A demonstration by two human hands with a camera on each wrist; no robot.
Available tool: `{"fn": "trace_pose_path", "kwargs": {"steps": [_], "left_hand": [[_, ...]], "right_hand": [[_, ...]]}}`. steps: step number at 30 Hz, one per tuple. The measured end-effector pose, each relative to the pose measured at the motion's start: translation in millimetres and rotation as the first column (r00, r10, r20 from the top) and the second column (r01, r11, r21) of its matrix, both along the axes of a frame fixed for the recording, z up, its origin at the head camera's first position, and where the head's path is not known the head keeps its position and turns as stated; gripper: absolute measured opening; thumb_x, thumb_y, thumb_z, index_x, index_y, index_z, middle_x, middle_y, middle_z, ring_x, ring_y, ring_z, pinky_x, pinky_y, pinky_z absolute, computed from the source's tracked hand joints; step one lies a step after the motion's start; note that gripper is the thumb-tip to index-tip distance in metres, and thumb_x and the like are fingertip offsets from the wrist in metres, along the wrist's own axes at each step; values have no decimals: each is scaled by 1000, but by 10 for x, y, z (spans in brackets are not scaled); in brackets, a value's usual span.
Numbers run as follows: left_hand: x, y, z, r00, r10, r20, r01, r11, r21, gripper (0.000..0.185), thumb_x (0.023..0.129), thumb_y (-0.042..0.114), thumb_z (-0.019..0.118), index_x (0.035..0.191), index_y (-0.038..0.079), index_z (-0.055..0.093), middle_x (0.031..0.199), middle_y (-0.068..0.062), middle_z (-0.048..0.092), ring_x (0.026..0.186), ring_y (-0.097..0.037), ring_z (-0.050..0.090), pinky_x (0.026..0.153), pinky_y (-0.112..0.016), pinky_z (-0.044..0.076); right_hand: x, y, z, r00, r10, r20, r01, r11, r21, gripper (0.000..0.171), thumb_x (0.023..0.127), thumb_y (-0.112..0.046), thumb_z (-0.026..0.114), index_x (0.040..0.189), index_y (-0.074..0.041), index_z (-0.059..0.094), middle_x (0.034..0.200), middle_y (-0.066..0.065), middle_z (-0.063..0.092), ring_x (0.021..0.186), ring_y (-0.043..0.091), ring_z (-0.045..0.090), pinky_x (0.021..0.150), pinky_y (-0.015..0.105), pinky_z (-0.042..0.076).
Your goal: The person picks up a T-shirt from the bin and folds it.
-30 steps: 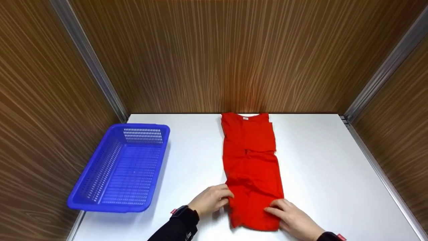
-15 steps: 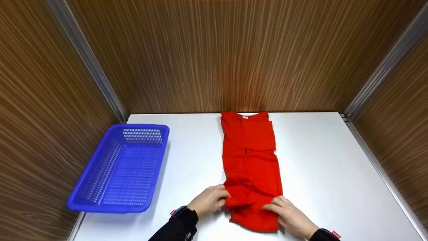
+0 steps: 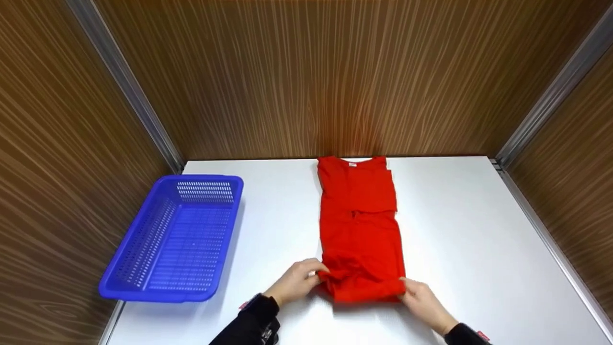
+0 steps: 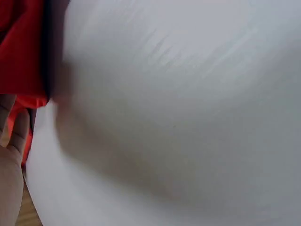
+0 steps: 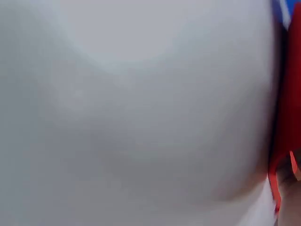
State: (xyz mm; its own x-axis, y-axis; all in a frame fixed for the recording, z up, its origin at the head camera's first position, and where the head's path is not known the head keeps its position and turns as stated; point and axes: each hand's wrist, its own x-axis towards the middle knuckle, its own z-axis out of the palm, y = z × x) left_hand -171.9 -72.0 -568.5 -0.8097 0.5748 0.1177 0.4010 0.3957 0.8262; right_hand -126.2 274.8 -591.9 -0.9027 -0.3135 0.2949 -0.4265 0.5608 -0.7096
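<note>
A red garment (image 3: 360, 225) lies folded into a long strip on the white table (image 3: 479, 249), its collar at the far edge. Its near end is lifted and rolled over towards the back. My left hand (image 3: 297, 282) pinches the left corner of that raised fold, and my right hand (image 3: 421, 299) pinches the right corner. In the left wrist view my fingers (image 4: 16, 136) sit beside the red cloth (image 4: 21, 52) above the table. The right wrist view shows mostly blurred table and a strip of red cloth (image 5: 287, 94) at the right edge.
A blue perforated plastic basket (image 3: 177, 239) stands at the table's left side, reaching the front left edge. Wood-grain walls (image 3: 306, 76) close in the back and both sides. Bare white table lies to the right of the garment.
Both hands have lifted the garment's near end and carried it away from me, so the strip is shorter at the front. The basket has not moved.
</note>
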Motion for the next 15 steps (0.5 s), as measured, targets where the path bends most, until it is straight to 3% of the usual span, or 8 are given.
{"fn": "trace_pose_path", "kwargs": {"steps": [1,3,7,11,15], "left_hand": [[6,-22,6,998,35,48,-36,999,31,20,97,5,64,111,13,75,108,-1,75,101,-10,67,92,-26,52],[23,-63,37,985,83,153,-96,992,84,18,98,6,64,111,12,74,101,-4,74,89,-10,66,82,-25,53],[72,-89,108,946,94,310,-153,974,169,24,97,2,61,117,7,73,104,-9,73,78,-10,60,68,-20,49],[105,-59,201,929,27,369,-120,966,230,26,99,4,61,122,4,72,125,-10,71,96,-12,64,80,-20,51],[133,-48,320,906,-39,421,-97,950,297,18,99,10,63,112,-1,68,121,-8,72,97,-9,62,83,-23,50]], "right_hand": [[1,13,34,994,-41,100,46,998,-48,14,95,1,64,98,-5,76,100,3,75,91,-1,63,82,16,49],[-3,28,105,960,-75,271,113,985,-128,23,99,-2,59,115,-5,75,107,5,75,81,-5,58,79,15,47],[-2,10,217,916,3,401,89,973,-211,34,100,-1,56,132,-6,68,115,2,72,87,-3,58,83,14,46],[6,-21,327,882,78,466,87,942,-323,22,103,-9,57,117,3,69,105,-3,71,98,3,62,85,22,51],[12,-48,477,857,116,503,135,890,-435,23,105,-12,55,108,9,65,103,-6,72,99,7,66,87,27,53]]}}
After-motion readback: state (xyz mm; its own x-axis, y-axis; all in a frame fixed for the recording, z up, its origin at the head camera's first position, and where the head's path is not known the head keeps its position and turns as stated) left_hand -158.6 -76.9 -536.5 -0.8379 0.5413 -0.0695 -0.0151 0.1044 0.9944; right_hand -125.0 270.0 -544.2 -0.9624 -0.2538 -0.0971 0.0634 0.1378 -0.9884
